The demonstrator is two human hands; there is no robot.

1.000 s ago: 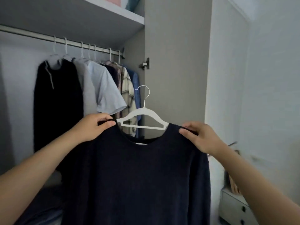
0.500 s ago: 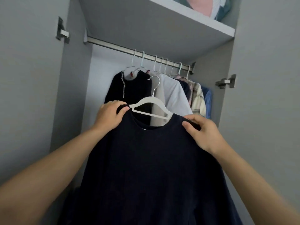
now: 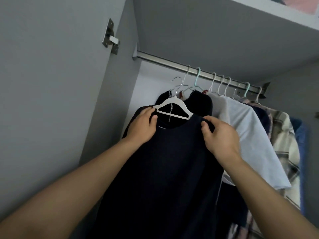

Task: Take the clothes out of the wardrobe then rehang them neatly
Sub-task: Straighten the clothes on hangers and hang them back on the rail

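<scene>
Nearest, the left hand [image 3: 141, 125] and right hand [image 3: 220, 135] each pinch a shoulder of the dark navy top [image 3: 165, 169], which sits on the white hanger [image 3: 172, 107] between the fingers. To hang it well, keep both shoulders level and lift the hook [image 3: 177, 83] over the rail [image 3: 164, 62]. Open rail lies beyond the left fingers; the hung clothes [image 3: 241, 121] crowd past the right fingers.

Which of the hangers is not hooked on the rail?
The white hanger carrying the dark navy top, held by the left hand and right hand. Its hook is below the rail; all others hang from it.
</scene>
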